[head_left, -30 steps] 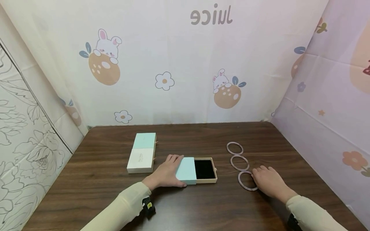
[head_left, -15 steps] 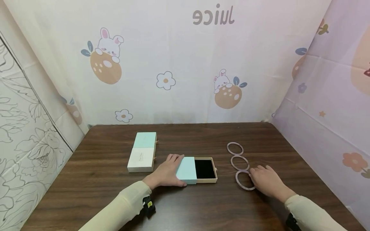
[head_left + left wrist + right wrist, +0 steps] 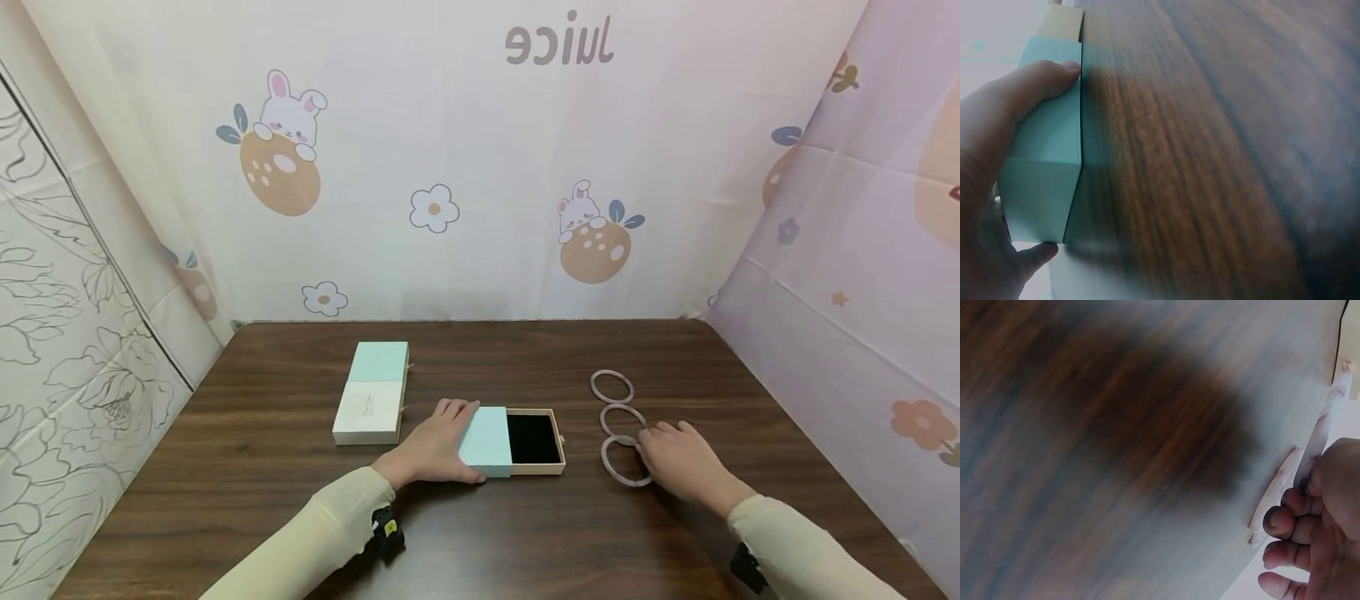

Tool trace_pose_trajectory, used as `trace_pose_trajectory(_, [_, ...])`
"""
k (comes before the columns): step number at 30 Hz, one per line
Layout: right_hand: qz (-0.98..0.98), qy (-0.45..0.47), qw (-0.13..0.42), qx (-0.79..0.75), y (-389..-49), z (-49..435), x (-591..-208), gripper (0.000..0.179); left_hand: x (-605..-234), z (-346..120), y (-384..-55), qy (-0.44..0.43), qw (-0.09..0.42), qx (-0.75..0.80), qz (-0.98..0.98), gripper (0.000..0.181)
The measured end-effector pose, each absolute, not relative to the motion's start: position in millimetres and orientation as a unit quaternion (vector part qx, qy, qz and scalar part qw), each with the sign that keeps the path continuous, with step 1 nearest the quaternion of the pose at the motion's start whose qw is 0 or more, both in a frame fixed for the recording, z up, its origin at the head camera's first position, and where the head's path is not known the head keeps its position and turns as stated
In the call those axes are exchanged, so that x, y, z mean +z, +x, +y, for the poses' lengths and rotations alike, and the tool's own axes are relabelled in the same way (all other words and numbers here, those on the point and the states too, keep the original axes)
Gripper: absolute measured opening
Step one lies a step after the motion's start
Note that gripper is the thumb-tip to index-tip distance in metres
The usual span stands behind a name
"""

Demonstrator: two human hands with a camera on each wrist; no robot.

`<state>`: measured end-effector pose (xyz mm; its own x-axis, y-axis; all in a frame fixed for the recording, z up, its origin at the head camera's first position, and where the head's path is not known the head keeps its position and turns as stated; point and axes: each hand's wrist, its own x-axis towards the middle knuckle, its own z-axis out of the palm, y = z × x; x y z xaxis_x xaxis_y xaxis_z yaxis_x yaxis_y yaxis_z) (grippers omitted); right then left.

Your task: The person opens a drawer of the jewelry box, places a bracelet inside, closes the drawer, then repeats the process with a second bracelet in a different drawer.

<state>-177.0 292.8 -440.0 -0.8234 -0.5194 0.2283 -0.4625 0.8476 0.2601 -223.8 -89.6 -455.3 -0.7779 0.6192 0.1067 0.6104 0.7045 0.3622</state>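
Note:
My left hand (image 3: 435, 446) grips the closed end of a small light-blue drawer box (image 3: 486, 442), thumb along its near side. The box's cream drawer (image 3: 557, 469) is slid out to the right and shows a black pad (image 3: 534, 439). In the left wrist view the thumb presses the side of the blue sleeve (image 3: 1047, 131). To the right, my right hand (image 3: 686, 462) pinches the right side of the nearest pale lilac bangle (image 3: 605, 463). The right wrist view has this bangle (image 3: 1322, 428) tilted up between thumb and fingers. A middle bangle (image 3: 603, 422) overlaps it in the head view.
A third bangle (image 3: 592, 385) lies farthest back in the row. Left of the open box, a mint box (image 3: 381, 361) and a white box (image 3: 367, 412) lie end to end on the dark wooden table (image 3: 247, 467). A printed curtain (image 3: 480, 275) hangs behind the table.
My right hand has moved left with the nearest bangle, bringing it closer to the open box. The left hand stays on the box. The head view has shifted slightly.

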Motion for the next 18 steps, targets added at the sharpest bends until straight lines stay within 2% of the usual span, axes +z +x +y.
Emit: trace_pose_trajectory(18, [-0.932, 0.297, 0.187, -0.088, -190.2, 264.9, -426.5, 0.031, -455.9, -89.7, -222.6, 0.332, 0.007, 0.196, 0.923, 0.107])
